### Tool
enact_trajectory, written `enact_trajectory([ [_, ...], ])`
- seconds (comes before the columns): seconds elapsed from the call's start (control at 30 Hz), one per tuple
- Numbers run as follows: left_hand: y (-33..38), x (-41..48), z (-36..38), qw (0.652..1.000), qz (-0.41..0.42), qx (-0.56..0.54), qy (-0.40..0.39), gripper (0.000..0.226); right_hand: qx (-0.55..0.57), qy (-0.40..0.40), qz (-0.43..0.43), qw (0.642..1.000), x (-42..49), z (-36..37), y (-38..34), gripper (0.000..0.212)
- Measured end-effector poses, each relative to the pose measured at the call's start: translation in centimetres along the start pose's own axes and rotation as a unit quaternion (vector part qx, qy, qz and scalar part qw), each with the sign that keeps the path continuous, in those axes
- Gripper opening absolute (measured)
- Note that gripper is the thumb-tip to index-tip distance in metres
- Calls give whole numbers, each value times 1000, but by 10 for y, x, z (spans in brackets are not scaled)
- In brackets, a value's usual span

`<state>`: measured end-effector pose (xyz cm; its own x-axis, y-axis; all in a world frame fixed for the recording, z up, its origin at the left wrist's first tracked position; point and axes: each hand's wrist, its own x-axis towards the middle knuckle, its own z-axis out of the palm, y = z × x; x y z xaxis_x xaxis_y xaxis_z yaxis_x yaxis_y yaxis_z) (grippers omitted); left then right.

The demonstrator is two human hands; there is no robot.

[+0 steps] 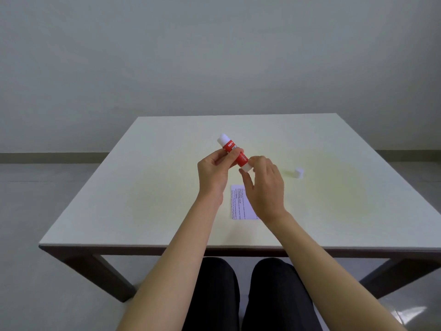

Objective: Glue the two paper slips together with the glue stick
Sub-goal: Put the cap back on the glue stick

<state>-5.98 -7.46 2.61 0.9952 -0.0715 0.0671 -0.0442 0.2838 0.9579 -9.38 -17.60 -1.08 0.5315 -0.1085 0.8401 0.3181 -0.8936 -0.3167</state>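
At the bottom centre of the frame, dark-trousered knees sit under the near edge of a pale table [148, 211], and two bare forearms reach up from the lower corners to meet just above the middle of the frame. Below the hands, slightly right of centre, a white paper slip [239, 204] printed with small text lies flat on the table, its right side hidden by the right wrist; only one slip can be made out, so a second may lie under it or behind the arm. The left hand [213, 172] is closed around the red barrel of the glue stick [235, 152], held clear of the table and tilted, its white end pointing to the upper left. The right hand [265, 185] pinches the white base knob at the lower right end between thumb and fingertips, seemingly to twist the glue up. Further right, well apart from the hands, a small white cap [298, 173] stands on the table. The stick looks light, rigid and smooth, best held around the barrel's middle; the exposed glue is soft and would smear or snap under hard pressure. The paper looks thin and floppy and likely needs pinning down flat. Beyond the table are a grey floor and a plain wall
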Motion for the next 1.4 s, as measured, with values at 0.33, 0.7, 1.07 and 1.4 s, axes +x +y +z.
enact_trajectory([
  [0.33,-8,19,-43,970,31,240,-27,6,-216,-286,215,909,5,-23,133,47],
  [0.7,-9,14,-45,935,51,347,-58,24,275,-170,388,863,21,-26,87,29],
  [1.07,6,3,-28,915,93,382,-90,29,352,-209,283,867,49,-37,20,26],
  [1.4,13,-9,-24,832,178,514,-104,23,-11,-309,138,941,47,-37,18,52],
])
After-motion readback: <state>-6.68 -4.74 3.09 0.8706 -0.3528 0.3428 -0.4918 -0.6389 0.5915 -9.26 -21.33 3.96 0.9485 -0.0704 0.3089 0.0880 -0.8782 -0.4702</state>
